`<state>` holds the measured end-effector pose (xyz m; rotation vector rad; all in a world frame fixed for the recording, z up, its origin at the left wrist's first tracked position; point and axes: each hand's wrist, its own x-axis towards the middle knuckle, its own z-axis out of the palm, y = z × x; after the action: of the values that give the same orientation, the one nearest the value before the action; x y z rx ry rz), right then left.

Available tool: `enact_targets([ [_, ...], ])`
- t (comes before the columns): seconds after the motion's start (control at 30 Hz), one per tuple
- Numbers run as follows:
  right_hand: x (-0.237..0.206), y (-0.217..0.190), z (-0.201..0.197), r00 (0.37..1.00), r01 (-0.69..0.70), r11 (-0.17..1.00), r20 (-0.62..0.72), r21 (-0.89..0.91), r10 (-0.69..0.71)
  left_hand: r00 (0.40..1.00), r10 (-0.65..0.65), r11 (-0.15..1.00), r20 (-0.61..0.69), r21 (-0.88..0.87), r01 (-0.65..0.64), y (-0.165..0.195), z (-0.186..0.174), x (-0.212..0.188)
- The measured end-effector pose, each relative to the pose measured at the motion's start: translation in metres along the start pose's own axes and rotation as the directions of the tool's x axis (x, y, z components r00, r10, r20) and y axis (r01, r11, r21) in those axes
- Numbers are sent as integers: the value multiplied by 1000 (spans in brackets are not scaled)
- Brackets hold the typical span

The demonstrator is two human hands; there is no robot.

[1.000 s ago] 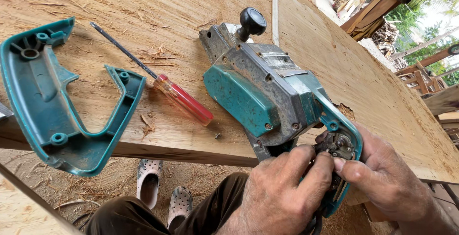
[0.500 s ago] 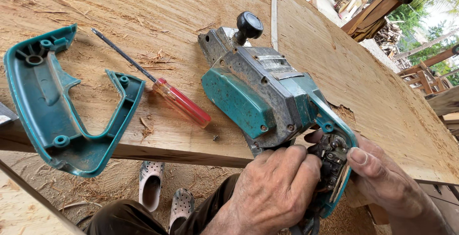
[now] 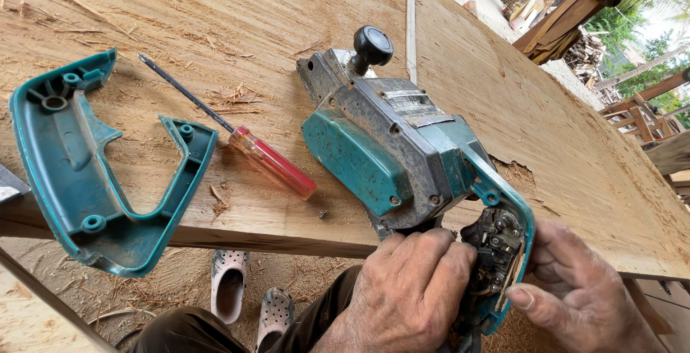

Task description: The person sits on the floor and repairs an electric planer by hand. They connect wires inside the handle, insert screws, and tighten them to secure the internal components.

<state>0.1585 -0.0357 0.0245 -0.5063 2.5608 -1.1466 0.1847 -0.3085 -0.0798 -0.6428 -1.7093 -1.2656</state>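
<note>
Partly hidden: planer (image 3: 402, 144) handle wiring.

Rough, splintery wooden plank (image 3: 503, 94); scuffed grey metal and matt teal plastic planer (image 3: 402, 152); matt teal plastic handle cover (image 3: 86, 180); glossy red translucent-handled screwdriver (image 3: 277, 166).

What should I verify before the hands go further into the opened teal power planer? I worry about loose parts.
1. Left hand steadies the teal power planer handle: ok.
2. Right hand at the exposed black switch block: ok.
3. Detached teal plastic handle cover lies fully on the wooden board: not ok, overhangs edge.
4. Red-handled screwdriver within reach: ok.
5. Small loose screw near the edge: not ok.
6. Power disconnected: cannot tell.
</note>
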Motion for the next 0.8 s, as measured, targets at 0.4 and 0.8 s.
enact_targets([
  [0.4,-4,14,1,1000,24,997,5,69,-25,996,81,994,38,73,-83,-2,5,10],
  [0.8,-1,4,7,992,122,992,-11,-19,-122,985,124,970,117,196,-145,4,3,13],
])
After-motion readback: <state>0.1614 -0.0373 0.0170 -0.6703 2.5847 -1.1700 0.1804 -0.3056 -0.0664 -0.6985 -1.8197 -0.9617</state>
